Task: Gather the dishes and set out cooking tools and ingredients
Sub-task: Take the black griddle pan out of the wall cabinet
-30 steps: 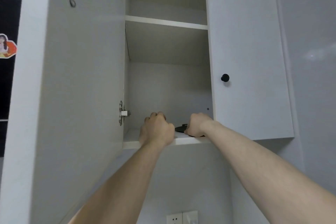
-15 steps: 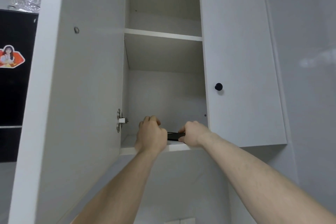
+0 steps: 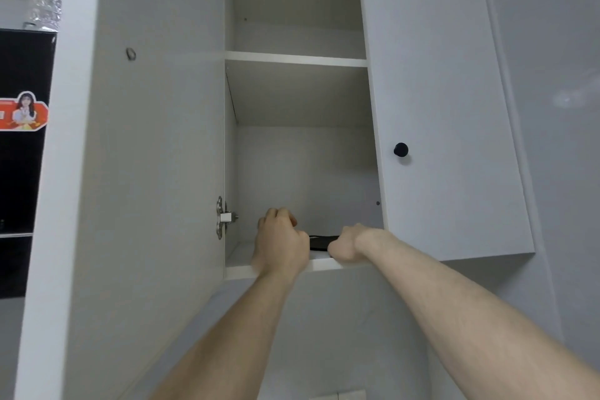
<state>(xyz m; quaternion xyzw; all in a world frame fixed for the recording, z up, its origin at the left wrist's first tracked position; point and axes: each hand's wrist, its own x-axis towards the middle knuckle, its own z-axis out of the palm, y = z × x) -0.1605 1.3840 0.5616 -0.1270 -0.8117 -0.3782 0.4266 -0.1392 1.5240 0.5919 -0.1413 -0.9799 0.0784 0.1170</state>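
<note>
I look up into an open white wall cabinet (image 3: pixel 297 58). A flat black object (image 3: pixel 319 242) lies on its bottom shelf (image 3: pixel 238 261), only a thin strip of it showing between my hands. My left hand (image 3: pixel 281 243) reaches over the shelf's front edge with fingers curled at the object's left end. My right hand (image 3: pixel 349 245) is curled at its right end. Both seem to grip it, but the fingers hide the contact. What the black object is cannot be told from below.
The cabinet's left door (image 3: pixel 146 172) stands swung open, its hinge (image 3: pixel 222 217) beside my left hand. The right door (image 3: pixel 438 107) is closed, with a black knob (image 3: pixel 401 149). A black appliance with a sticker (image 3: pixel 22 112) is at far left.
The camera has tilted up a little, so the cabinet sits lower in view. Both hands stay at the black object on the bottom shelf, drawn slightly closer to the front edge.
</note>
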